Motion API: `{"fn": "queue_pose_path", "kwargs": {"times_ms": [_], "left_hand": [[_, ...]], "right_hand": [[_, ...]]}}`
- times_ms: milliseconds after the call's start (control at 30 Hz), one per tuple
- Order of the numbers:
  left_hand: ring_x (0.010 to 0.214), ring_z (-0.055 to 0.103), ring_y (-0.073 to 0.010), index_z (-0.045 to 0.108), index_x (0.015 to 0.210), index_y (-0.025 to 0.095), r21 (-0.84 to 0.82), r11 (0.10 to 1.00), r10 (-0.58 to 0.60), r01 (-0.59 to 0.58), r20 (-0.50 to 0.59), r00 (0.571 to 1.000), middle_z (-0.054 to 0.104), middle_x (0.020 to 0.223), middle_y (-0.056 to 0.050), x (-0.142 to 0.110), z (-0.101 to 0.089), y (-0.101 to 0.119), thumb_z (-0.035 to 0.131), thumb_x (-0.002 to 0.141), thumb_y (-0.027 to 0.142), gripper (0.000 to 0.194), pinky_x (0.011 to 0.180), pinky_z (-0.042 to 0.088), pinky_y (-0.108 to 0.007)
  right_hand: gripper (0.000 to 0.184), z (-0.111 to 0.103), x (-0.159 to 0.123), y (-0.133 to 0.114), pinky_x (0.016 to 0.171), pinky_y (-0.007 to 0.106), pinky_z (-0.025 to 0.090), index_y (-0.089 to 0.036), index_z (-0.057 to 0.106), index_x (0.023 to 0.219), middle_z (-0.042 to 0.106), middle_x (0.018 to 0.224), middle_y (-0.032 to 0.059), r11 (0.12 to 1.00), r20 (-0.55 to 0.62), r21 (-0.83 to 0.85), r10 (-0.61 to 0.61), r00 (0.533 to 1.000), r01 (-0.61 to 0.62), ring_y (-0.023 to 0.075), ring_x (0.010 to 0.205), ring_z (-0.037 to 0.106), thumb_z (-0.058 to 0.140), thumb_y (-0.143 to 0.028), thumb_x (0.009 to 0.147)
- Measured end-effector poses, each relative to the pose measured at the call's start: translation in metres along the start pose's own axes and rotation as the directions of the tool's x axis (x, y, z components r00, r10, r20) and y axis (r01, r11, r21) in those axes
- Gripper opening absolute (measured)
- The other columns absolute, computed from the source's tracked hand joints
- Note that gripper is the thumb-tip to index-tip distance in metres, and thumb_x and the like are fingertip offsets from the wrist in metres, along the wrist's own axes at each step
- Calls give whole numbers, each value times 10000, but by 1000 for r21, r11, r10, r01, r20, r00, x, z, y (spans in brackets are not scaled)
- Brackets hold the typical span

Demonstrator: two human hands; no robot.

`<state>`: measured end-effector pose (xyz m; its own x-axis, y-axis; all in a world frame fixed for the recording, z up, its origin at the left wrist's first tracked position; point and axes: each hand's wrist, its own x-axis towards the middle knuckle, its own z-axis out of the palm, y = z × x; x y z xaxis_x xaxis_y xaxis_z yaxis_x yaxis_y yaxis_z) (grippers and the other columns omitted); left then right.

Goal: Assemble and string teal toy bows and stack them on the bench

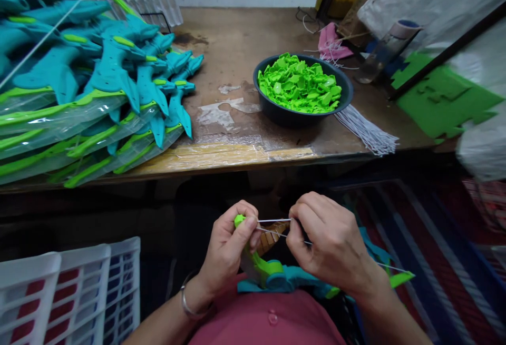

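A teal and green toy bow (294, 277) lies across my lap, partly hidden behind my right hand and forearm. My left hand (233, 237) pinches its bright green tip (239, 220) between thumb and fingers. From there a white string (274, 221) runs in two strands to my right hand (326, 237), whose fingers are closed on it. More string shows past my right wrist, reaching the bow's other green end (401, 279). A dark bowl (304, 119) on the bench holds a heap of small green plastic pieces (296, 81).
Many teal and green toy bows (110, 66) are piled on the bench's left. A bundle of white strings (369, 129) hangs near the bench edge (245, 158), right of the bowl. A white plastic crate (98, 287) stands low at left. Green foam mat (443, 92) leans at right.
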<state>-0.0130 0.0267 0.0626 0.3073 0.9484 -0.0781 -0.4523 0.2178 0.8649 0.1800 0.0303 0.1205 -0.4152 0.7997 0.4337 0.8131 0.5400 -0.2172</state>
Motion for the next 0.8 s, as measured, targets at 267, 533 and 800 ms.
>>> {"fn": "queue_pose_path", "kwargs": {"times_ms": [267, 533, 800], "left_hand": [[572, 438, -88, 567, 880, 194, 1, 1000, 5, -5, -42, 999, 468, 702, 28, 1, -4, -3, 567, 1030, 305, 187, 510, 366, -212], [574, 428, -91, 563, 874, 184, 28, 1000, 13, -13, -20, 1000, 475, 675, 30, 1, 1, 0, 568, 1028, 310, 199, 525, 370, -216], [547, 426, -93, 551, 867, 183, -49, 999, 5, -6, -16, 1000, 482, 647, 30, 4, 2, -6, 604, 1004, 343, 218, 509, 363, -211]], "right_hand": [[106, -10, -12, 6, 787, 360, 514, -103, 644, 1006, 643, 947, 104, 994, -155, 86, 79, 985, -66, 217, 887, 619, 615, -78, 907], [64, 9, -9, -25, 747, 339, 478, -135, 632, 1027, 657, 896, 57, 952, -75, 291, 120, 990, -94, 185, 839, 603, 629, -105, 970], [99, -3, -19, -12, 663, 284, 504, -204, 627, 940, 663, 822, 15, 897, -33, 416, 180, 983, -150, 154, 728, 638, 581, -129, 985]]}}
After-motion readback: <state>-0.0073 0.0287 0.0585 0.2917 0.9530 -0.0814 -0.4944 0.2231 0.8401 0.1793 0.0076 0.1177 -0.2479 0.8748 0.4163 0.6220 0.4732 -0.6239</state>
